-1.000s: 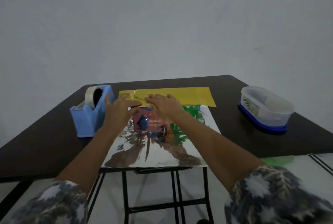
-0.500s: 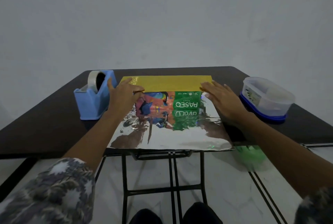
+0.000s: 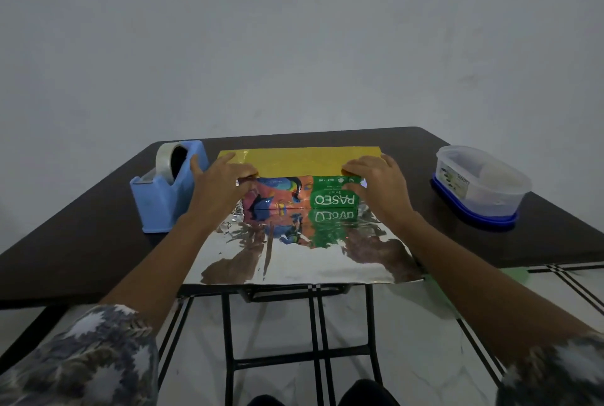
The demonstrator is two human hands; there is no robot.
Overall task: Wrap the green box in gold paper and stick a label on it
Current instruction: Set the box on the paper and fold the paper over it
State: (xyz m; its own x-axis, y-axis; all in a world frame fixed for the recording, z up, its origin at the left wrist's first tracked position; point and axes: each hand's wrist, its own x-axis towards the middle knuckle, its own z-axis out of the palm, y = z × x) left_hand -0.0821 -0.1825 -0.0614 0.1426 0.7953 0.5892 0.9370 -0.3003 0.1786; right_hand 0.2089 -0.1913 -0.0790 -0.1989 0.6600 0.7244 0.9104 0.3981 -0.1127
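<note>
Left grip, right grip: box between

The dark brown table bore a blue plastic tape dispenser, a silver-backed gold paper sheet and a clear plastic tub.

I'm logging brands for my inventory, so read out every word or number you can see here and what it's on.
"PASEO": upside down, white, on the green box.
"Smart": smaller, upside down, same box.
"100": upside down, near the box's far edge.
"PASEO" mirrored, blurry: a reflection in the silver side of the gold paper.
Label on the plastic container: too blurred to read.
On the tape dispenser: no text visible.
</note>
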